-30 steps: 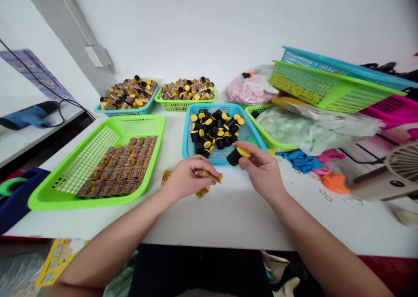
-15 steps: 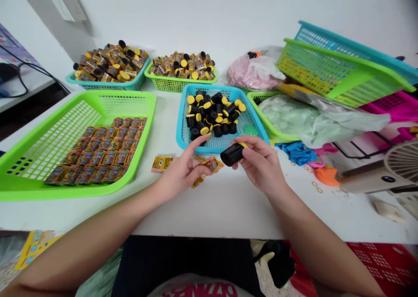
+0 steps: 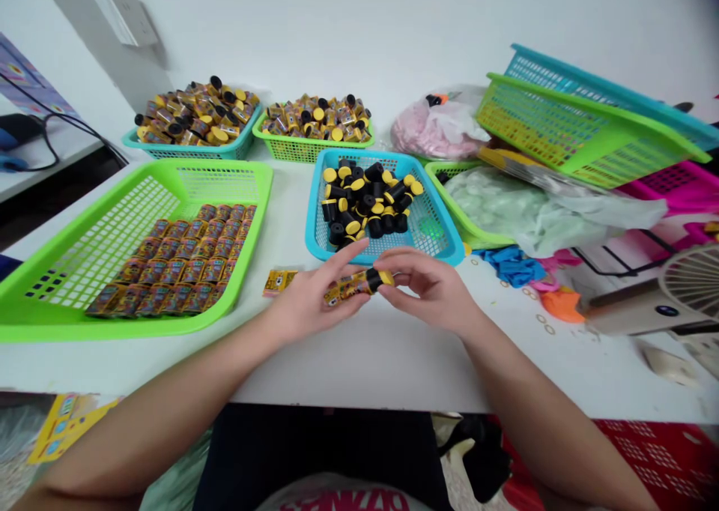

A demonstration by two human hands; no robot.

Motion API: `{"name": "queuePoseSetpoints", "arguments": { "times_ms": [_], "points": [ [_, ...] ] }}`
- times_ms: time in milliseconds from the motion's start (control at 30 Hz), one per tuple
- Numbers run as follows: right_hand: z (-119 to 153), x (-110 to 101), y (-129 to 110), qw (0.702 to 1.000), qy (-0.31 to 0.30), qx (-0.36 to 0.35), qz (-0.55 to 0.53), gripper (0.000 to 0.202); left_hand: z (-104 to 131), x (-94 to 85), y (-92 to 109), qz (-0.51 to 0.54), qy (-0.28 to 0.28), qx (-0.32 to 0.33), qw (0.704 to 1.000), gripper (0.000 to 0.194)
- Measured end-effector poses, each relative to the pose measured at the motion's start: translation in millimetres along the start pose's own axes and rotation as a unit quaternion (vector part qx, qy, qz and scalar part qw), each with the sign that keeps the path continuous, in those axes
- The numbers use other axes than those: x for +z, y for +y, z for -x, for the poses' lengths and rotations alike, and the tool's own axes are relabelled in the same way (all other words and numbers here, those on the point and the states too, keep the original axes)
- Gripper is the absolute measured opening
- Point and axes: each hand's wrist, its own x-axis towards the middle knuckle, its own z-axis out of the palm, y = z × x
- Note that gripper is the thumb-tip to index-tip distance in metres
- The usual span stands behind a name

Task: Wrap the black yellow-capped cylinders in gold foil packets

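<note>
Between my two hands, a small black canister with a yellow cap (image 3: 384,278) lies sideways. My right hand (image 3: 435,286) grips it at the capped end, thumb and fingers pinched. A printed yellow-orange label sleeve (image 3: 344,289) is held by my left hand (image 3: 306,301), thumb below and index finger stretched above. The sleeve lies over the canister's left part; how far round it goes I cannot tell. Beside my left hand on the table is a small stack of flat printed sleeves (image 3: 279,280). Beyond my hands, a blue basket (image 3: 314,234) holds many bare black canisters (image 3: 375,227) with yellow caps.
At left, a green basket (image 3: 261,249) holds rows of labelled canisters (image 3: 183,250). Two baskets of loose labelled canisters (image 3: 194,114) stand along the wall. To the right are plastic bags (image 3: 505,204), stacked baskets (image 3: 578,136), balloons (image 3: 511,265) and a fan (image 3: 634,301).
My right hand has brought the canister left and turned it, its yellow cap now facing right-forward. The sleeve in my left hand now covers part of the canister.
</note>
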Motion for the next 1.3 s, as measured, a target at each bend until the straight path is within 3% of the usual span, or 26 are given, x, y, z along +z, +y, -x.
{"name": "queuePoseSetpoints", "arguments": {
  "times_ms": [167, 400, 533, 600, 700, 800, 900, 1067, 1300],
  "points": [
    [3.6, 11.7, 3.9, 0.999, -0.021, 0.02, -0.039, 0.041, -0.9, 0.0, -0.2, 0.053, -0.053, -0.022, 0.997, 0.084],
    [3.3, 9.8, -3.6, 0.988, -0.036, 0.106, -0.109, 0.035, 0.5, -8.1, 4.1, 0.068, -0.118, -0.016, 0.991, 0.082],
    [3.0, 13.4, -2.1, 0.993, 0.012, 0.116, -0.026, 0.033, 1.5, -3.5, 2.0, 0.038, -0.076, -0.028, 0.996, 0.081],
    [3.5, 15.7, -1.8, 0.993, 0.058, 0.089, 0.049, 0.033, 1.1, 0.4, 1.5, 0.046, -0.03, -0.05, 0.997, 0.084],
    [4.6, 18.5, -4.6, 0.981, 0.095, -0.042, 0.165, 0.045, -1.3, 4.2, 4.5, 0.16, 0.034, -0.09, 0.982, 0.1],
    [5.5, 24.6, -7.1, 0.935, 0.057, -0.18, 0.301, 0.061, -4.5, 5.3, 10.7, 0.302, 0.069, -0.107, 0.945, 0.114],
    [6.5, 34.8, -4.4, 0.888, 0.054, -0.244, 0.387, 0.062, -6.2, 5.9, 17.4, 0.383, 0.062, -0.11, 0.915, 0.122],
    [7.8, 44.8, 0.4, 0.842, 0.104, -0.284, 0.446, 0.057, -5.2, 6.2, 22.9, 0.408, 0.056, -0.122, 0.903, 0.128],
    [4.8, 46.8, -3.2, 0.872, 0.085, -0.286, 0.388, 0.058, -7.3, 0.6, 14.0, 0.465, -0.011, -0.131, 0.876, 0.12]
  ]
}}
